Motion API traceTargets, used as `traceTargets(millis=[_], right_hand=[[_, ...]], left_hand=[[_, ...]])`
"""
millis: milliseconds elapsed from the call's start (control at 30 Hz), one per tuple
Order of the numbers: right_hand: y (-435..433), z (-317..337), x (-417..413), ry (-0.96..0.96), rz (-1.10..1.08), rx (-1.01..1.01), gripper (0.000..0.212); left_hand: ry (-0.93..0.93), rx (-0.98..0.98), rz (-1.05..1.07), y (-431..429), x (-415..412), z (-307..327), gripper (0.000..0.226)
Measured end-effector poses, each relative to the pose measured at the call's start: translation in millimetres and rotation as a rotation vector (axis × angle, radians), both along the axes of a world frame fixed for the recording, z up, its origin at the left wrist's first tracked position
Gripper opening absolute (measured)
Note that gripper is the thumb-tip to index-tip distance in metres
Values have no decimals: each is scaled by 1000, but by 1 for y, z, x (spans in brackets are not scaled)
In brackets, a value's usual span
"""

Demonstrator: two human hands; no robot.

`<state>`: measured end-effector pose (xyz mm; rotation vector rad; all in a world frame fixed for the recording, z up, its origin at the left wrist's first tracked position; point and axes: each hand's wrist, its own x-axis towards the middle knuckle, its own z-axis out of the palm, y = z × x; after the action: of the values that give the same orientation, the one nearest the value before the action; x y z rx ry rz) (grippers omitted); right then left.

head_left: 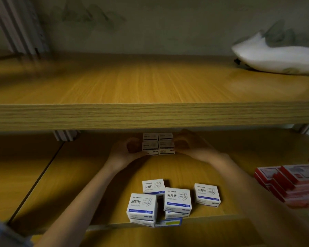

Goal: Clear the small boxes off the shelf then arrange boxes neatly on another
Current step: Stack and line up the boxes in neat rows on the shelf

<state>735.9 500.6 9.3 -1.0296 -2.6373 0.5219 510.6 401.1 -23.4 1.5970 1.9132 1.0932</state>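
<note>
Nearest you, well in front of the four-box block (158, 143), the loose boxes (168, 202) lie in an untidy cluster. They are small white cartons with a blue band and a paper-clip drawing, some stacked and skewed. One single box (207, 194) stands apart, to the right of the cluster. In front of the block and far to its right is a pile of red boxes (291, 184).

The block is two boxes wide and two high, white and in shadow, on the lower shelf (78, 175). Your left hand (127, 150) grips its left side with curled fingers. Your right hand (189, 145) clasps its right side the same way, so the block sits squeezed between both hands.

Above the block runs the upper shelf (150, 82), with a white object (275, 54) far to the right.
</note>
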Motion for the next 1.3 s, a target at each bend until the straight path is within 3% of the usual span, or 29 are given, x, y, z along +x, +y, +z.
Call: traceTargets(millis=[100, 233, 500, 800, 1067, 1300], right_hand=[[-15, 13, 27, -36, -35, -66, 26], [-44, 23, 71, -138, 56, -79, 30], [-80, 3, 104, -226, 98, -70, 59], [-81, -12, 100, -159, 19, -109, 44], [-62, -17, 71, -61, -22, -117, 47], [-41, -25, 35, -29, -46, -83, 44]], left_hand=[[-3, -77, -200, -28, -5, 13, 27], [-14, -133, -466, -64, -6, 21, 35], [-34, -111, -588, -75, 4, 16, 35], [-27, -69, -575, -72, 6, 8, 36], [11, -39, -445, -67, -3, 4, 35], [160, -24, -346, -49, -11, 0, 32]])
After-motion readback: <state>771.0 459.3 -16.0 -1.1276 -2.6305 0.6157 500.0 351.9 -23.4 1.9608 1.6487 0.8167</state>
